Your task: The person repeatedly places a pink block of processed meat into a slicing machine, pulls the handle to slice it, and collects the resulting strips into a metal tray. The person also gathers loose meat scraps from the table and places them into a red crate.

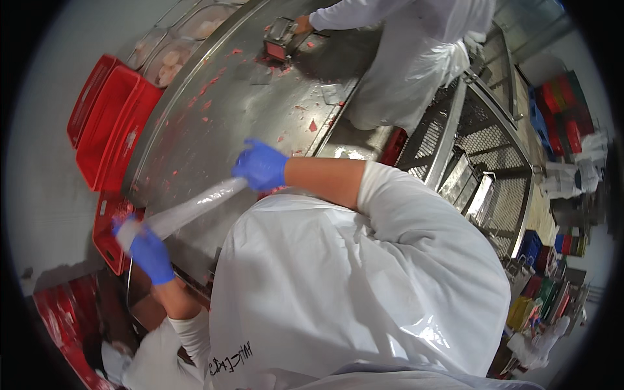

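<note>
My left hand (148,251), in a blue glove, is closed around one end of a twisted strip of clear plastic film (197,207); motion blurs its fingers. The strip runs up and right to my right hand (262,165), also blue-gloved, which grips its other end above the table's near edge. Beneath lies a stainless steel table (195,136) scattered with small pink-red meat scraps (207,105). On its far part, a co-worker's hand (303,24) rests on a metal mould (280,41) with red meat showing at its open end.
Red plastic crates (114,131) stand at the table's left edge, one lower down holding ground meat. A wire rack with bagged pale items (170,66) is behind. A co-worker in white (414,63) stands at the upper right, beside perforated metal racks (492,146).
</note>
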A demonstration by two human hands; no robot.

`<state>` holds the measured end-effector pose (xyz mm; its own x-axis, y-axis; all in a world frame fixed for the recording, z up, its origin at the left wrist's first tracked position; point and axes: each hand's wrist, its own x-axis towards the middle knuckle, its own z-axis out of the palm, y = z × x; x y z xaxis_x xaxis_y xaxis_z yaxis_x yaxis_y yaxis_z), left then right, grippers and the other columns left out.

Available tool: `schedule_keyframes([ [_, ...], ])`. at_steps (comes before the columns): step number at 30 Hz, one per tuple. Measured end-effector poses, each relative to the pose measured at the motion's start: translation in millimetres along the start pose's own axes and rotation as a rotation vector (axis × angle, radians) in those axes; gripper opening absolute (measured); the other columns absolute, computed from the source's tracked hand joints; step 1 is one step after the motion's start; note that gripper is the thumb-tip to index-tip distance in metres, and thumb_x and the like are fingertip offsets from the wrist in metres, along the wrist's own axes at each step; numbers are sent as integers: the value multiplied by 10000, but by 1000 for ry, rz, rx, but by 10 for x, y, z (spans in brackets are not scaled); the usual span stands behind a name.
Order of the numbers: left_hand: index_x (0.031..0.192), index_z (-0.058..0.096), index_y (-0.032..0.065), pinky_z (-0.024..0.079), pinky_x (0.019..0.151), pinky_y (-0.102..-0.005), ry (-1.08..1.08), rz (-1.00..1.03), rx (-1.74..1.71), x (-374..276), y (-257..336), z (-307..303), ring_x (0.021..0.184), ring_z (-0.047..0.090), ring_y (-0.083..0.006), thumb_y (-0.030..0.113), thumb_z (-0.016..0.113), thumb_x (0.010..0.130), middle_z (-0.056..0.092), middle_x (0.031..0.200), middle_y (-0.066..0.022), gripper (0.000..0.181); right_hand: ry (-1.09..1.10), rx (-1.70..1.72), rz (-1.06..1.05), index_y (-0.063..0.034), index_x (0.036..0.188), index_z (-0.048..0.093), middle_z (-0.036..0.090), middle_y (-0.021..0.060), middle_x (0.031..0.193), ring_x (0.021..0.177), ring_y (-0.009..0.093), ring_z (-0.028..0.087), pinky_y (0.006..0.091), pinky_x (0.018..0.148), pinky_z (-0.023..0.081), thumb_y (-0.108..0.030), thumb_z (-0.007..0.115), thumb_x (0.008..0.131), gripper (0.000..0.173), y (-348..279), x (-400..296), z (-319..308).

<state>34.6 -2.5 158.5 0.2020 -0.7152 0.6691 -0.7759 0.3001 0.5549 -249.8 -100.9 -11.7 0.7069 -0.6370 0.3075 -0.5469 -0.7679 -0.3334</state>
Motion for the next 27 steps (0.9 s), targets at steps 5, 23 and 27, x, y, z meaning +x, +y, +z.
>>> schedule_keyframes([
  [5,1287,462,18,380,1001,-433,-969,-703,-952,-307,-143,-378,1164,556,-293,291,490,1033,602,1196,-136,374,35,-60,214,-206,1112,710,706,67,1095,996,277,652,509,1018,395,-267,686,755,363,143,327,-875],
  [23,1178,618,-7,542,810,-390,-656,-1285,-1181,-889,-504,1034,806,651,-225,366,520,1024,676,1049,-107,415,-199,1187,183,-80,1530,369,569,180,1394,1329,306,527,406,1097,432,-308,778,798,869,-492,304,-217],
  [27,1139,604,6,524,856,-378,-818,-443,-543,-589,-82,1045,911,650,-240,221,769,838,663,1058,-134,405,-230,733,393,-65,1307,624,660,211,1223,1239,372,582,413,1070,456,-227,768,749,598,-373,284,-434],
])
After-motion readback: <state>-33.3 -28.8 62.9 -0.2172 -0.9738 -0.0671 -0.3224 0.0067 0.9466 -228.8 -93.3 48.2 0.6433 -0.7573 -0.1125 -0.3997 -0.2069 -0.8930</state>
